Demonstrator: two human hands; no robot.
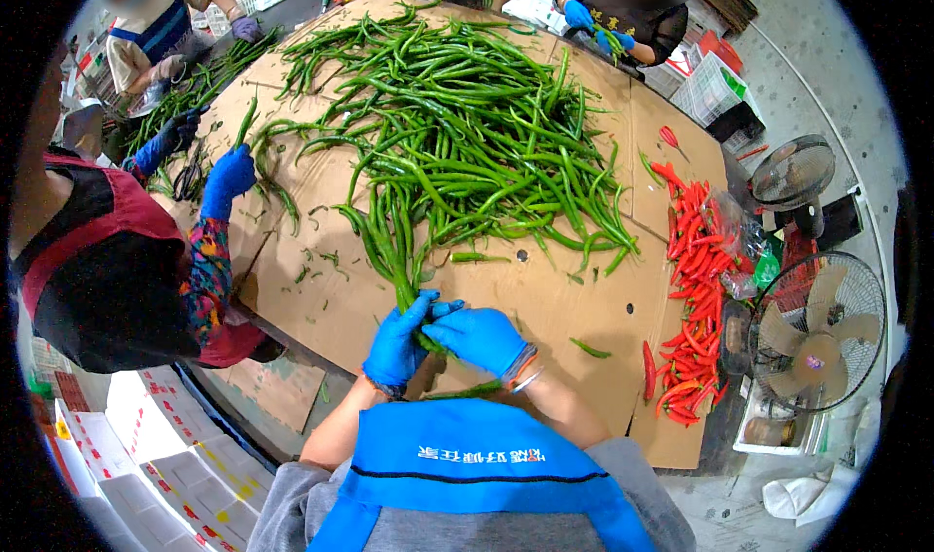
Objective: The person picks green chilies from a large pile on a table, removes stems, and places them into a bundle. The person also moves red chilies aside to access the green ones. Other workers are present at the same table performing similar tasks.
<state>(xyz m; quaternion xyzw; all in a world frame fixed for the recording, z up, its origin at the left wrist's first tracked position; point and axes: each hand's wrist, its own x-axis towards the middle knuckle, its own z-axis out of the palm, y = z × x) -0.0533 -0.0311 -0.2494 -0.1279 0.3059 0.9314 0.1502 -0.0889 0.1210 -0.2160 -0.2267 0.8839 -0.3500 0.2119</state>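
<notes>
My left hand (400,340), in a blue glove, is closed round the lower end of a bunch of long green chili peppers (394,249). The bunch's other ends fan out towards the large heap of green chili peppers (467,121) on the cardboard sheet (562,333). Close against the bunch's lower end is my right hand (478,339), also blue-gloved, its fingertips at the peppers; whether it grips any cannot be told. One loose green pepper (589,348) lies to the right of my hands, and another (474,258) beyond them.
Red chili peppers (693,289) lie along the right edge, beside a plastic bag (722,216) and two fans (817,333) (794,171). On the left, a co-worker's gloved hand (232,173) holds green peppers. More co-workers stand at the far side. White foam boxes (160,435) are at lower left.
</notes>
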